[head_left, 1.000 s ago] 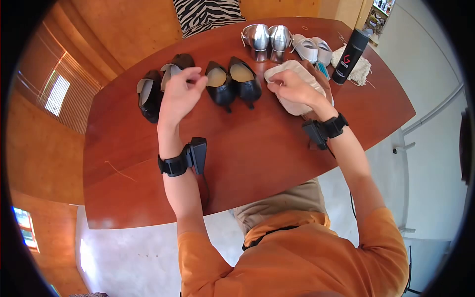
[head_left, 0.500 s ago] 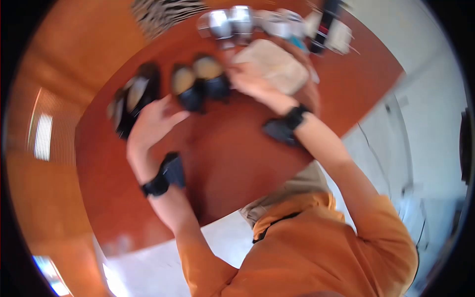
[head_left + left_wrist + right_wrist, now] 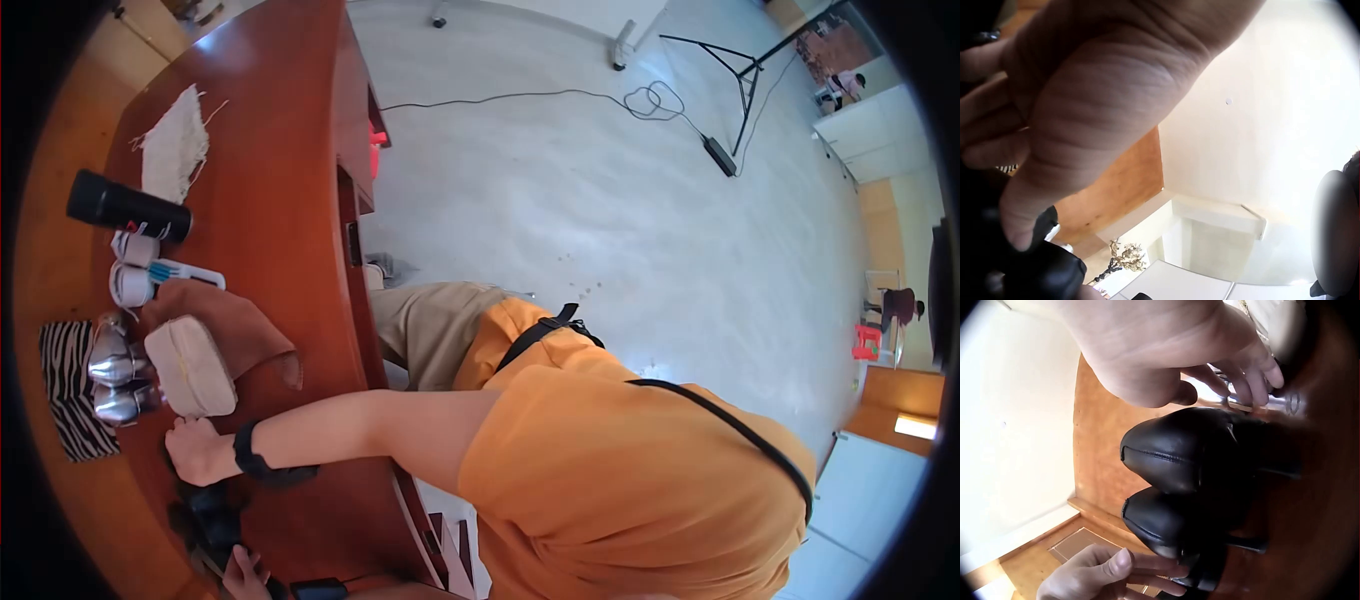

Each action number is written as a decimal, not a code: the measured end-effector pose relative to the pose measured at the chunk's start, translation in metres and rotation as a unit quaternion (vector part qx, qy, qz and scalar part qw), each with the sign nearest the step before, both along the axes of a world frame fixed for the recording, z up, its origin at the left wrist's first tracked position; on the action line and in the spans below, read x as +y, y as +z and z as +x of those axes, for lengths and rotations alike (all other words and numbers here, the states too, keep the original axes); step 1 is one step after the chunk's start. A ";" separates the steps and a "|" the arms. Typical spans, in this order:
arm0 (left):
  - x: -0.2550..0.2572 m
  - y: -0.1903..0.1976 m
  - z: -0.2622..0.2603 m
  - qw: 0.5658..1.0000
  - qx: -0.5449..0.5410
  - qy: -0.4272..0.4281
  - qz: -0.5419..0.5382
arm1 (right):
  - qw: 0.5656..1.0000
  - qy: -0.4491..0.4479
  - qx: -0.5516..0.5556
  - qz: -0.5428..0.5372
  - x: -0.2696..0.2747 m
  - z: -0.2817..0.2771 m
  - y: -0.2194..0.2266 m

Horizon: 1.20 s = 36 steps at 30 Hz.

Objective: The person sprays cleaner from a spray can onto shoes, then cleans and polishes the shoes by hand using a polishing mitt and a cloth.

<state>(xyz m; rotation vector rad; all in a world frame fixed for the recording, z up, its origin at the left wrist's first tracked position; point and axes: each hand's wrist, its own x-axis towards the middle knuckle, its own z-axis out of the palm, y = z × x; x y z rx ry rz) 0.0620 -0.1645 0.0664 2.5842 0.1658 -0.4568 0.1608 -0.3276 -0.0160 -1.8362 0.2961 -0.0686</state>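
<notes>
Two black heeled shoes [image 3: 1163, 450] stand side by side on the table in the right wrist view. My right hand [image 3: 200, 452], fingers loosely bent, is at the side of the nearer one, just beside a cream zippered pouch [image 3: 190, 366]. My left hand [image 3: 244, 576] is low in the head view; in the right wrist view its extended fingers lie along the other shoe's side, and contact is unclear. In the left wrist view the left hand [image 3: 1094, 106] partly covers dark shoes [image 3: 1047, 275]. Neither hand visibly grips anything.
Beyond the pouch lie a brown cloth [image 3: 228, 322], silver shoes [image 3: 115, 370], white shoes [image 3: 132, 284], a black spray can [image 3: 130, 207] and a frayed white cloth [image 3: 175, 147]. A zebra-patterned cushion [image 3: 75, 390] is past the table edge. A cable [image 3: 500, 97] runs across the floor.
The head view has swung round to the right, showing more floor and the table turned on its side. Both hands have moved closer to the black heeled shoes.
</notes>
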 end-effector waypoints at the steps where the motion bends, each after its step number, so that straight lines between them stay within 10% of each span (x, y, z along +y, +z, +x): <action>1: -0.002 -0.005 0.005 1.000 -0.005 -0.013 -0.007 | 1.000 -0.006 0.002 0.002 -0.001 0.005 -0.005; 7: -0.004 -0.012 0.017 0.998 -0.006 -0.068 0.009 | 0.997 -0.009 -0.052 -0.064 -0.012 0.000 -0.002; 9: 0.026 -0.022 0.043 0.996 0.014 -0.081 0.020 | 0.983 -0.172 -0.035 -0.054 0.032 0.053 -0.034; 10: 0.042 -0.031 0.049 0.996 0.009 -0.087 0.020 | 0.966 0.045 -0.196 -0.163 -0.022 0.013 -0.029; 12: 0.016 -0.042 0.031 0.979 -0.134 -0.104 -0.110 | 0.946 0.097 -0.274 -0.144 -0.051 -0.004 -0.024; 15: 0.008 -0.026 0.026 0.986 -0.108 -0.122 0.047 | 0.847 0.100 -0.375 -0.364 -0.062 0.002 -0.027; 22: 0.017 -0.034 0.021 0.982 -0.173 -0.077 0.002 | 0.829 0.167 -0.145 -0.513 -0.069 0.009 -0.032; 34: -0.022 -0.013 0.014 0.990 -0.093 -0.098 0.038 | 0.921 0.211 -0.204 -0.258 -0.079 0.018 0.015; 36: -0.033 -0.033 0.011 0.993 -0.077 -0.087 -0.008 | 0.966 0.224 -0.119 -0.041 -0.081 0.005 0.020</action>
